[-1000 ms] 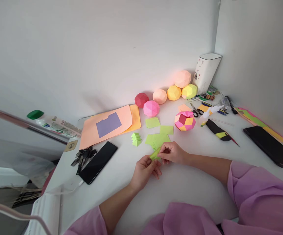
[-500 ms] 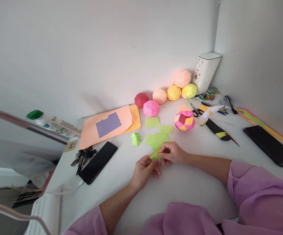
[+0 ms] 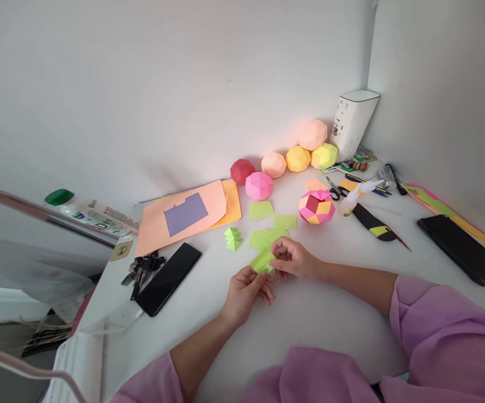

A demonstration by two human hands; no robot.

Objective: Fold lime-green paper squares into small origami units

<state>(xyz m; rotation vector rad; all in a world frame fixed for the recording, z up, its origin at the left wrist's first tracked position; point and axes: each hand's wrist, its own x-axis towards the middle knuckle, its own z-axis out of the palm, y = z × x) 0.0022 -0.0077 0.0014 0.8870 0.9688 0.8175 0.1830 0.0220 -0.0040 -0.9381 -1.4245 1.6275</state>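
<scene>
Both hands pinch one small green paper piece (image 3: 262, 261) just above the white table (image 3: 318, 313). My left hand (image 3: 246, 292) grips its near edge from below with fingers curled. My right hand (image 3: 293, 258) holds its right end with thumb and fingertips closed. Just behind them lies a loose pile of green paper squares (image 3: 272, 230), and a small stack of folded green units (image 3: 233, 238) stands to the left of the pile.
Paper polyhedron balls line the back: red (image 3: 242, 170), pink (image 3: 259, 186), peach, yellow, and a pink-and-yellow one (image 3: 316, 206). Orange sheets (image 3: 183, 215), a black phone (image 3: 168, 277) and keys (image 3: 141, 265) lie left. Scissors (image 3: 335, 191), pens and a dark tablet (image 3: 462, 249) lie right.
The green paper has opened from a narrow folded strip into a wider flat piece. Both hands have shifted slightly away from me and up.
</scene>
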